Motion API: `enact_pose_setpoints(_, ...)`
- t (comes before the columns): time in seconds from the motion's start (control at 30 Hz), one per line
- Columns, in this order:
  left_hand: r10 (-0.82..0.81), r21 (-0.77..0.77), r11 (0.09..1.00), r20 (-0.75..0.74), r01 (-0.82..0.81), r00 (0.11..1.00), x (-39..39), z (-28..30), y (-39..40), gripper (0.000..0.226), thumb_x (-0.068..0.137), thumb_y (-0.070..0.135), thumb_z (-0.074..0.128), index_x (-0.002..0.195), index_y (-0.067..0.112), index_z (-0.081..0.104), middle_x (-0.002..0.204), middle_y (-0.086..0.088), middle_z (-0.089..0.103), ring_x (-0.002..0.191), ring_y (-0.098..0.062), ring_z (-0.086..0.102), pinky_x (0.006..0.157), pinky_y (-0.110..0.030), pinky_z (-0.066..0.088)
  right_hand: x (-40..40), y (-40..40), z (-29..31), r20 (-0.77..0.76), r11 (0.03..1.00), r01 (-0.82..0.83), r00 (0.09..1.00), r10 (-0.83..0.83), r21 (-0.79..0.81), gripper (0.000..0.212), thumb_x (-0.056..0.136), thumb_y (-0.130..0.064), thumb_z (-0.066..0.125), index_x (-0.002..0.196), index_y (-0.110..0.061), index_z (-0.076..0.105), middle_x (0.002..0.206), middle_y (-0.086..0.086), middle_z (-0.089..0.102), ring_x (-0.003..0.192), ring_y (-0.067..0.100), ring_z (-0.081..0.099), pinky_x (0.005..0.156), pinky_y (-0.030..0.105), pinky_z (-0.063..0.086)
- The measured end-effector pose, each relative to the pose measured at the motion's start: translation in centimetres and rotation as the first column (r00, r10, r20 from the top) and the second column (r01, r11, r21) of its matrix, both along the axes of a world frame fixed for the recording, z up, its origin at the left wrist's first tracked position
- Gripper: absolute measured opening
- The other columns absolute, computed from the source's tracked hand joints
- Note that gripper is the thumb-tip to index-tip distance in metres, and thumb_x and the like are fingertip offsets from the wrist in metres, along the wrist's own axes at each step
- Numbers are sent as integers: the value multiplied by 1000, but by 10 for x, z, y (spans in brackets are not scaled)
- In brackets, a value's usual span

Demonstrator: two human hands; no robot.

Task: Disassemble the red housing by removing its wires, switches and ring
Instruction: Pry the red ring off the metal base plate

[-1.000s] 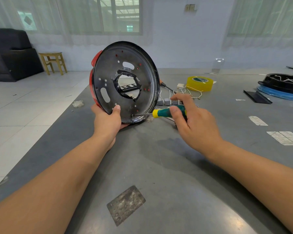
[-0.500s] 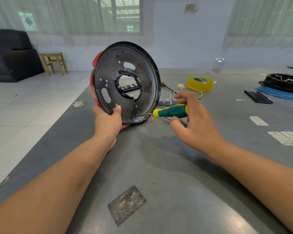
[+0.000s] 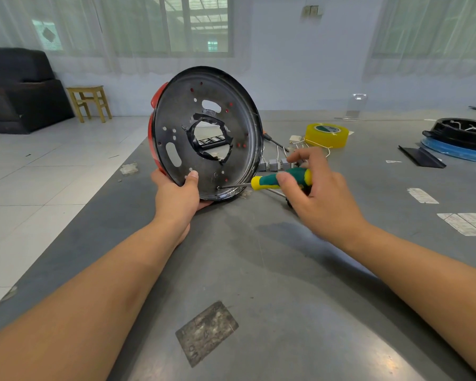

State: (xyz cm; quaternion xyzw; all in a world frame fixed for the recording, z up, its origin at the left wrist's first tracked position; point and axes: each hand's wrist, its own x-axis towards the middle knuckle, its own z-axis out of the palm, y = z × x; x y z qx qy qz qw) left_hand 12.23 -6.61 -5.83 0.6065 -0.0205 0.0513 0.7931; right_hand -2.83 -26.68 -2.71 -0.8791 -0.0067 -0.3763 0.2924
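- We have the red housing (image 3: pixel 155 127) stood on edge on the grey bench (image 3: pixel 259 270), its black inner plate (image 3: pixel 204 133) facing us and only a strip of red rim showing at the left.
- Our left hand (image 3: pixel 177 195) grips the lower edge, thumb pressed on the plate face and fingers curled behind. We should brace firmly here, since the housing balances on a narrow rim and could roll or tip under the tool's push.
- The screwdriver (image 3: pixel 275 180) lies nearly level, its tip seated at a small fastener (image 3: pixel 218 187) near the bottom of the plate; it looks like a screw, though it is too small for us to be sure.
- Our right hand (image 3: pixel 311 193) pinches the green and yellow handle between thumb and fingers (image 3: pixel 300 154), which are curled round it rather than relaxed.
- To do this well, we keep the shaft square to the plate and press inward while turning, so the tip does not slip out and skid over the plate.
- We should be ready to catch the fastener as it frees.
- Behind the housing lie grey switches (image 3: pixel 272 165) with white wires (image 3: pixel 300 145), then a yellow tape roll (image 3: pixel 326 134), well apart from the work.
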Motion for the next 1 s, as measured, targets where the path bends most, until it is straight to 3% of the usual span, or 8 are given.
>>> enact_pose_setpoints(0.1, 0, -1, 1000, -2, 0, 1000, 0, 0, 0, 34, 105, 14, 62, 126, 23, 37, 120, 7, 60, 103, -13, 67, 61, -36, 65, -2, 1, 1, 39, 997, -76, 996, 75, 21, 45, 82, -34, 65, 115, -43, 35, 101, -14, 54, 83, 4, 58, 62, 12, 46)
enact_pose_setpoints(0.27, 0, 1, 1000, -8, 0, 1000, 0, 1, 0, 35, 105, 14, 63, 126, 24, 37, 125, 3, 60, 105, -15, 67, 62, -37, 65, 2, -5, 0, 13, 1000, 17, 1000, -17, -1, 28, 94, -64, 46, 111, -43, 38, 66, -5, 63, 64, 6, 60, 52, 19, 43)
enact_pose_setpoints(0.4, -1, 3, 1000, -8, 1, 1000, -1, 0, 0, 35, 105, 14, 63, 126, 23, 37, 122, 6, 60, 105, -15, 67, 61, -35, 65, 3, -3, 0, 47, 996, -64, 997, 61, 60, 47, 79, -30, 64, 113, -42, 35, 98, -4, 59, 84, 5, 59, 64, 8, 44)
enact_pose_setpoints(0.57, -9, 0, 1000, -5, 9, 1000, 0, 0, 1, 37, 104, 14, 63, 127, 25, 36, 119, 9, 59, 107, -17, 67, 66, -40, 66, 3, -10, 5, -63, 998, 11, 998, -7, 68, 28, 93, -70, 42, 106, -45, 41, 65, -6, 67, 62, 8, 63, 56, 28, 46)
enact_pose_setpoints(0.67, -2, 1, 1000, -6, 2, 1000, 0, 1, 0, 37, 104, 14, 63, 127, 24, 37, 118, 10, 59, 106, -15, 67, 65, -39, 66, 3, -13, 6, -42, 996, -31, 999, 34, 78, 22, 96, -49, 58, 111, -41, 43, 75, -7, 63, 70, 11, 62, 57, 21, 48)
enact_pose_setpoints(0.77, -1, 1, 1000, -1, 1, 1000, -1, 0, 1, 35, 104, 14, 63, 126, 24, 37, 118, 10, 59, 104, -13, 67, 61, -35, 64, 3, -12, 7, -36, 993, -80, 996, 84, 92, 41, 86, -25, 68, 116, -36, 43, 106, -9, 59, 81, 16, 59, 70, 24, 52)
enact_pose_setpoints(0.9, -1, 1, 1000, 0, 1, 1000, -2, 1, 0, 35, 105, 14, 63, 127, 22, 37, 117, 10, 59, 103, -12, 67, 59, -31, 63, 3, -13, 6, -77, 997, -18, 997, 24, 81, 23, 96, -57, 50, 113, -44, 42, 77, -7, 69, 68, 7, 66, 59, 25, 50)
enact_pose_setpoints(1.0, -1, 2, 1000, 0, 1, 1000, -3, 2, 0, 36, 105, 13, 63, 128, 20, 37, 118, 9, 59, 103, -12, 67, 58, -31, 63, 4, -12, 5, -34, 996, -18, 999, 21, 93, 22, 94, -44, 53, 115, -41, 45, 79, -9, 65, 64, 9, 60, 54, 21, 45)
